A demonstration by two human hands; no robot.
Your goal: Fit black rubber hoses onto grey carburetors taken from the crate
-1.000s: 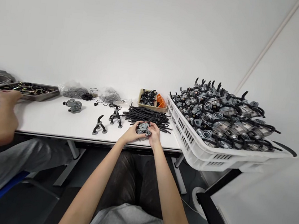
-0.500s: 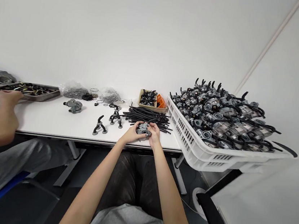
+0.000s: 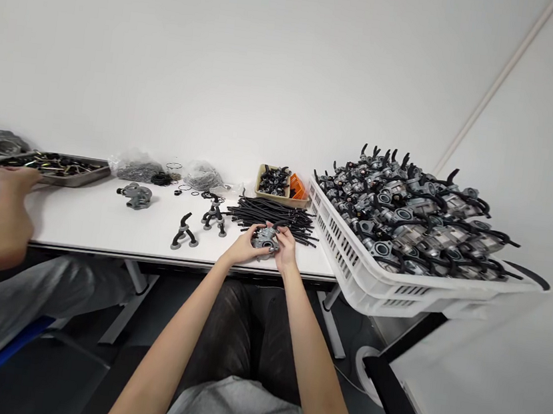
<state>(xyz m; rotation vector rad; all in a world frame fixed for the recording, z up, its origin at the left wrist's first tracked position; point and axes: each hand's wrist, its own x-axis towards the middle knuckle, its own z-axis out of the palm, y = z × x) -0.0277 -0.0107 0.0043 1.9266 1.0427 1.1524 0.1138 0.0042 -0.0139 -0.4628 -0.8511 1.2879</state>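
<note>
A grey metal carburetor (image 3: 266, 239) is held just above the table's front edge, between both hands. My left hand (image 3: 244, 246) wraps around its left side, fingers closed on the body. On the other side my right hand (image 3: 285, 248) grips with bent fingers near the top, where a short black hose shows; whether they pinch the hose or the body is too small to tell. Right behind the hands lies a pile of black rubber hoses (image 3: 275, 217). Left of them stand black forked hose pieces (image 3: 185, 232) with grey round ends, and a separate carburetor (image 3: 135, 196).
A white plastic crate (image 3: 362, 288) heaped with carburetors stands at the right. Behind the hoses sits a yellow bin (image 3: 258, 190) of small parts. Bags of small parts (image 3: 203, 176) and black rings lie along the wall. At the left, a co-worker's hand (image 3: 16, 183) is by a metal tray (image 3: 93, 176).
The fingers of my right hand have shifted slightly on the carburetor. Both arms stay in nearly the same place, and the table things have not moved.
</note>
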